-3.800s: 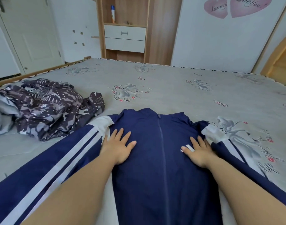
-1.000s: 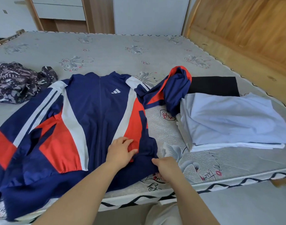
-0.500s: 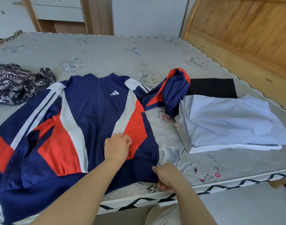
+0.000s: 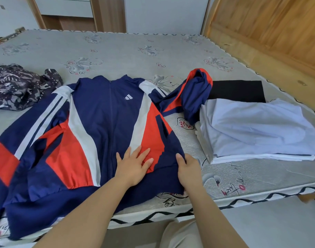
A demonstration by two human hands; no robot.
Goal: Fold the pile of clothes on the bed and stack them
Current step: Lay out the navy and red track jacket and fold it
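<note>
Jacket (image 4: 106, 126) first: the navy, red and white zip-up lies face up on the near part of the bed (image 4: 153, 47), collar toward the far side and hem toward me at the mattress edge, so its long axis runs straight away from my body. My left hand (image 4: 133, 165) rests flat on the lower front panel just right of the zip, fingers straight and spread, holding nothing, only pressing the cloth down. My right hand (image 4: 188, 169) sits at the jacket's near right corner, fingers curled around the side edge of the fabric with the thumb on top, so it has a grip on that hem corner. The right sleeve (image 4: 190, 93) trails off to the far right, bunched, its end resting against the folded pile; the left sleeve (image 4: 8, 151) stretches out to the near left. I judge the next fold turns on this: the side edge I hold lies right of the zip line, my right hand is the nearer one, and the pinned panel gives a crease to bring it over leftward. Nothing here is a container; the stack stands in for one, with a pale folded garment (image 4: 256, 129) on top of white layers and a black folded piece (image 4: 237, 91) just beyond. A crumpled patterned garment (image 4: 19, 86) waits at the far left.
</note>
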